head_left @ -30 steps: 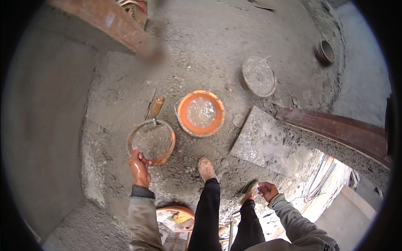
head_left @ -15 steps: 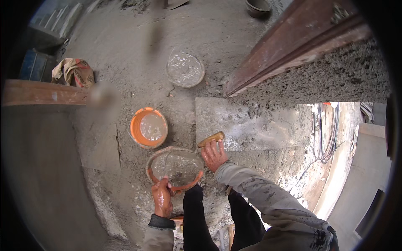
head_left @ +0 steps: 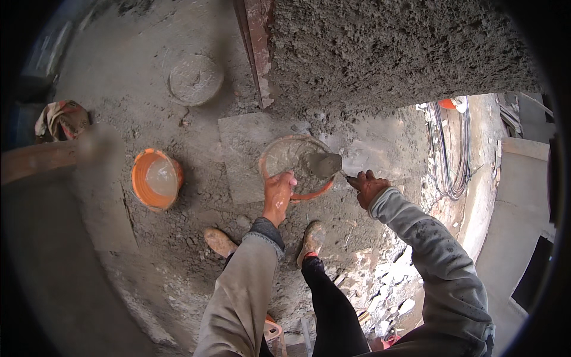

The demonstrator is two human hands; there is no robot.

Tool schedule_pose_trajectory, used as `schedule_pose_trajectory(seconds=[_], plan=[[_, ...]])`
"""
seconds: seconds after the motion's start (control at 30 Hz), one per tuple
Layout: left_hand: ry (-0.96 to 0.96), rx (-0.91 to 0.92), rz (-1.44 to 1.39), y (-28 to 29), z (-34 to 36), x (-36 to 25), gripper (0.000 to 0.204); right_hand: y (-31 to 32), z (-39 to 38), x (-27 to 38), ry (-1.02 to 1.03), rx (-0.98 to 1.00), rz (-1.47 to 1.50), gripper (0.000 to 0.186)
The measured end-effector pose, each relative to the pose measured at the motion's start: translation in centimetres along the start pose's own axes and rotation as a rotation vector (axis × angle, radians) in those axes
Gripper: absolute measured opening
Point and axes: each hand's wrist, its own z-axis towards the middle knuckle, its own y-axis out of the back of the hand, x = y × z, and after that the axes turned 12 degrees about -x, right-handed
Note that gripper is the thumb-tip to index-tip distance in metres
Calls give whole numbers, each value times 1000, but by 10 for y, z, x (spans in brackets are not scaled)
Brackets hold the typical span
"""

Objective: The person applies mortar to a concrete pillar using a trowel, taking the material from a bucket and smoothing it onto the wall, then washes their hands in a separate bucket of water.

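Observation:
A round orange-rimmed bucket (head_left: 315, 194) holds wet grey mortar (head_left: 281, 157) and stands over a flat board (head_left: 241, 143) in front of me. My left hand (head_left: 278, 196) is closed on its near rim. Out to the right, my right hand (head_left: 367, 188) grips the handle of a trowel. The grey, mortar-coated blade of this trowel (head_left: 325, 165) reaches over the right part of the bucket, above the mortar. Most of the handle is hidden in my fingers.
Left of the board stands an orange bucket (head_left: 138, 177) with pale liquid inside. Farther off sits a round tub (head_left: 171, 88) of grey mix. A crumpled sack (head_left: 63, 121) lies far left. The rough mortar-covered wall (head_left: 404, 53) rises ahead; cables (head_left: 443, 172) hang at right.
The mortar bucket, held by my left hand, has moved forward and right onto the board. My right hand has swung right, and the trowel blade now shows over the bucket. My view has shifted right.

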Motion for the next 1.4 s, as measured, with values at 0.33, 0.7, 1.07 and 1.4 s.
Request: schedule_pose_trajectory(seconds=[0.33,0.7,1.07,1.4], plan=[[-435,-254,413,40,80,37,32,-80,19,98,-607,226,621,59],[-683,-667,794,21,33,73,37,-109,61,91,-838,292,1651,24],[-483,-608,314,54,70,83,31,-39,114,133,23,-103,94,56],[-273,-401,55,66,85,96,38,-90,-12,19,-389,-350,200,40]])
